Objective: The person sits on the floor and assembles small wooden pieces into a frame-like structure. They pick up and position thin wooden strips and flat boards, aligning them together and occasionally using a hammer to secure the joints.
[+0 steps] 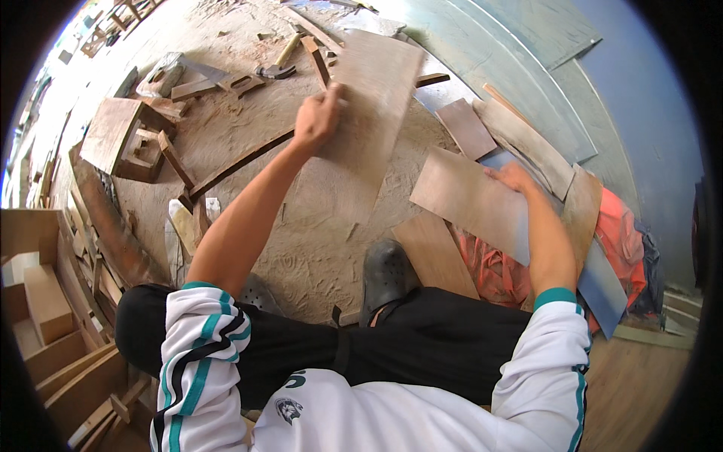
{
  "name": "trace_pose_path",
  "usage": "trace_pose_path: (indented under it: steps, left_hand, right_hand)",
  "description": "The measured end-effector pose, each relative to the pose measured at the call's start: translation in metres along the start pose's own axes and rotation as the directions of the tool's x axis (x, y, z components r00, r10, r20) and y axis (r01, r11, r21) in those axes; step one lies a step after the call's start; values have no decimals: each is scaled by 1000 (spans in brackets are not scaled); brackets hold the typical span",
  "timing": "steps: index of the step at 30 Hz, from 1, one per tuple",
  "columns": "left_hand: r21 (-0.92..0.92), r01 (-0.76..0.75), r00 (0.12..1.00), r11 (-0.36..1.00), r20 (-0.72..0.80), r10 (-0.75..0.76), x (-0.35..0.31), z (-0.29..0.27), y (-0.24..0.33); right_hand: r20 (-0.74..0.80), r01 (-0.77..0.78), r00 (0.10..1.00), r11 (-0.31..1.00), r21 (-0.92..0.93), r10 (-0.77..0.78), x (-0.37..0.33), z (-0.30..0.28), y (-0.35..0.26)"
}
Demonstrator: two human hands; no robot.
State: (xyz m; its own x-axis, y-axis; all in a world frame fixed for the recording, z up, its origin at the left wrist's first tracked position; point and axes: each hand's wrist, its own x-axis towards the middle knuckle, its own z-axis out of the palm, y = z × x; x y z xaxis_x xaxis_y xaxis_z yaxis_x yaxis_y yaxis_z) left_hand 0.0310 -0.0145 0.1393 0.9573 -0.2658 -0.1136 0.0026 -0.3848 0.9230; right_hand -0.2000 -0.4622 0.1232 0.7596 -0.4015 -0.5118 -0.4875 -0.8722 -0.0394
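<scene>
My left hand (pixel 318 118) is closed on the left edge of a thin rectangular plywood panel (pixel 376 98), held up above the sandy floor and slightly blurred. A second, smaller plywood panel (pixel 459 192) is in my right hand (pixel 514 178), its thumb on top and the other fingers mostly hidden. Behind my left forearm and the larger panel runs a frame of dark wooden strips (pixel 241 163) on the floor, partly covered by them. Beneath the smaller panel lie another plywood piece (pixel 435 252) and crumpled red plastic (pixel 493 267).
A wooden box (pixel 113 135) stands at the left, near a handsaw (pixel 202 71) and a claw hammer (pixel 277 71). Wooden offcuts (pixel 49 301) crowd the lower left. More thin boards (pixel 527 139) lie at the right beside a large smooth sheet (pixel 520 75). My shoes (pixel 385 275) rest on the floor.
</scene>
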Motion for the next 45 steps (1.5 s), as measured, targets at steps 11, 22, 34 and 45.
trace_pose_path:
  steps: [11, 22, 34, 45]
  left_hand:
    - [338, -482, 782, 809, 581, 223, -64, 47, -1]
    - [468, -609, 759, 641, 580, 297, -86, 69, -31]
    - [426, -542, 702, 725, 703, 112, -91, 86, -29]
    - [393, -616, 786, 682, 362, 501, -52, -34, -56]
  right_hand:
    - [309, -95, 944, 991, -93, 119, 6, 48, 16]
    - [-208, 239, 960, 939, 250, -189, 73, -5, -129]
    - [438, 326, 841, 944, 59, -318, 60, -13, -295]
    - [277, 206, 888, 857, 472, -366, 67, 11, -358]
